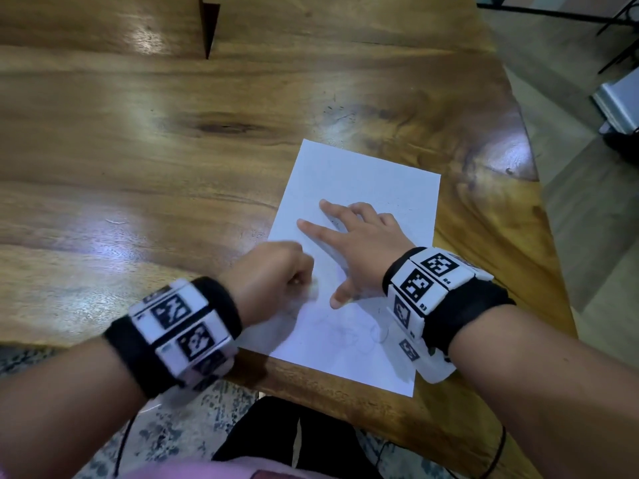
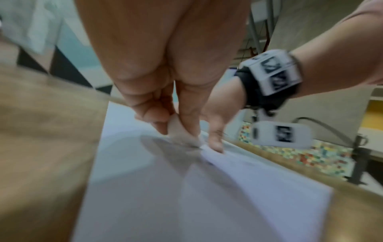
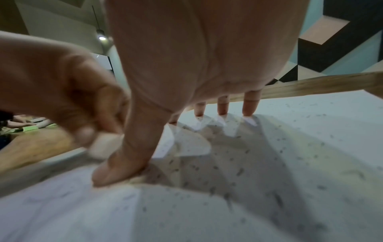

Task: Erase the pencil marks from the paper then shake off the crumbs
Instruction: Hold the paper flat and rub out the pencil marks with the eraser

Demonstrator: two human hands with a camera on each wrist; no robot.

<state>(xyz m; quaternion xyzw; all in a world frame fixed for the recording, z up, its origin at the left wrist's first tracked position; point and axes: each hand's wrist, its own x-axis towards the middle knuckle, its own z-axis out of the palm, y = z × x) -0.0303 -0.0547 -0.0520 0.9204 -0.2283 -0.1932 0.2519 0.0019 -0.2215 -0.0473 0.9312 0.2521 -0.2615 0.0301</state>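
Observation:
A white sheet of paper lies on the wooden table near its right edge. Faint pencil marks show on its near half. My left hand pinches a small white eraser and presses it on the paper's left side; it is motion-blurred. My right hand lies flat with spread fingers on the sheet, thumb just beside the eraser. Several dark eraser crumbs are scattered over the paper.
The table's right edge runs close beside the paper, and its near edge lies just below the sheet. A dark notch cuts into the table at the far side. A silver object sits on the floor to the right.

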